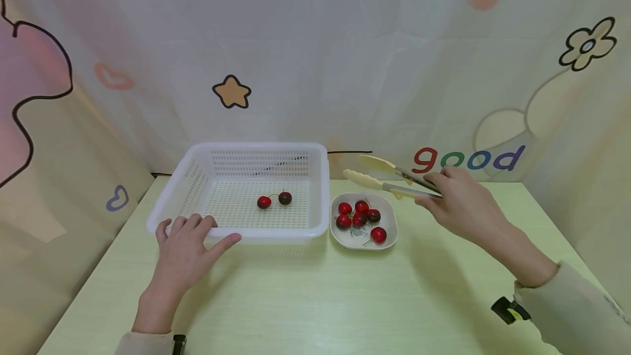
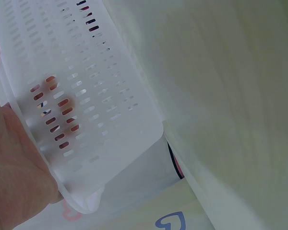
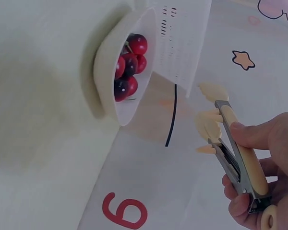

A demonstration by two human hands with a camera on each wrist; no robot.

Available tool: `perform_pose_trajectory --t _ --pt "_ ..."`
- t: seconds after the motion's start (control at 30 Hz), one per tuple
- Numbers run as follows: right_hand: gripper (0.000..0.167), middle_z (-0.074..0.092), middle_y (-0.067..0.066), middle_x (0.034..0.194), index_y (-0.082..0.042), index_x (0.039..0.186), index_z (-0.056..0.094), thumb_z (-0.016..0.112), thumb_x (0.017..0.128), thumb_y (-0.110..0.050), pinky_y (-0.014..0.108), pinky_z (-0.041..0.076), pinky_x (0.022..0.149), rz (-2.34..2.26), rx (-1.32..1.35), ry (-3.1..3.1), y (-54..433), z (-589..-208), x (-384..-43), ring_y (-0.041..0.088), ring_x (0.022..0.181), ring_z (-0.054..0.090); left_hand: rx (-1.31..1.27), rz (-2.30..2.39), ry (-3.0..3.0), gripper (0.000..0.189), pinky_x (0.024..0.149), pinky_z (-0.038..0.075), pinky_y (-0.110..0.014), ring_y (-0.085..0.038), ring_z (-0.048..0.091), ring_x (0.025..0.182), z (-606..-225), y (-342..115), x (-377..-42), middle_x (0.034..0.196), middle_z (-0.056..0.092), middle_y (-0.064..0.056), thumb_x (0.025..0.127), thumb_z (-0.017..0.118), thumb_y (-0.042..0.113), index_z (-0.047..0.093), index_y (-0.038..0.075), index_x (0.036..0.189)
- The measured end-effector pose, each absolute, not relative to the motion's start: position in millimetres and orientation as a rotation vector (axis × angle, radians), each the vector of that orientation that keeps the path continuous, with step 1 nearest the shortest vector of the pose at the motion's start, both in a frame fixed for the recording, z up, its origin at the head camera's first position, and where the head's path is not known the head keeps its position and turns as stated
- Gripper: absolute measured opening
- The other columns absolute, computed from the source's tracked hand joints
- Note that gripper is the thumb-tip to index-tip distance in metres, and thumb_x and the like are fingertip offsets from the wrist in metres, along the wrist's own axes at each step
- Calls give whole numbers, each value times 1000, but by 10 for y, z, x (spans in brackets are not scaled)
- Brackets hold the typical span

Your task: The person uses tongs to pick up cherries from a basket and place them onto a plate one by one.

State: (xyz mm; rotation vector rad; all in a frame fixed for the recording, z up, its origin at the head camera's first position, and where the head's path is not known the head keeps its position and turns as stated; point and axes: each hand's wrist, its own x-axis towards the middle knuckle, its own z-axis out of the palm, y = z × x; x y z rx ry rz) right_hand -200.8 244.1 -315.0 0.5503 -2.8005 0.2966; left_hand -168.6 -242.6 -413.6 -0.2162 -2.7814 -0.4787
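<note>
My left hand grips the near rim of a white plastic basket at its left corner. In the left wrist view its fingertips show through the slots of the basket wall. Two dark red cherries with stems lie on the basket floor. Between thumb and fingers my right hand holds cream-tipped metal tongs, raised to the right of a small white bowl. The tong tips are spread apart with nothing between them. Several cherries sit in the bowl.
The bowl stands close beside the basket's right side on a pale green table. Behind them hangs a light curtain printed with a star, hearts and the word "good". Its folds also flank the table on both sides.
</note>
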Motion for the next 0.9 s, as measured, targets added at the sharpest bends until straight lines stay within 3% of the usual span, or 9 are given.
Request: perform_pose_trajectory --t 0.3,0.5,0.73,0.9 --pt "46 64 19 104 6 120 69 81 90 -27 46 51 69 301 611 -2757 2239 -3055 -2084 32 86 56 -209 -477 -2791 62 102 16 -72 -41 50 103 -4126 -2423 -1682 101 62 -9 92 61 69 66 9 107" --pt "41 60 14 98 4 117 69 80 91 -26 39 50 63 261 624 -2801 2076 -3023 -2140 27 83 52 -220 -469 -2789 62 102 16 -72 -41 50 103 -4135 -2417 -1692 102 62 -9 92 60 69 66 10 107" --pt "44 61 16 103 4 122 68 79 92 -27 42 54 67 226 637 -2849 1874 -2952 -2221 30 90 57 -214 -457 -2798 63 102 16 -73 -43 50 105 -4128 -2423 -1681 103 63 -10 92 60 70 66 9 108" --pt "43 59 13 99 1 121 69 80 92 -28 36 51 59 203 641 -2862 1744 -2928 -2279 28 89 54 -216 -461 -2807 63 102 15 -73 -42 50 105 -4132 -2420 -1683 103 63 -9 92 60 70 66 9 109"
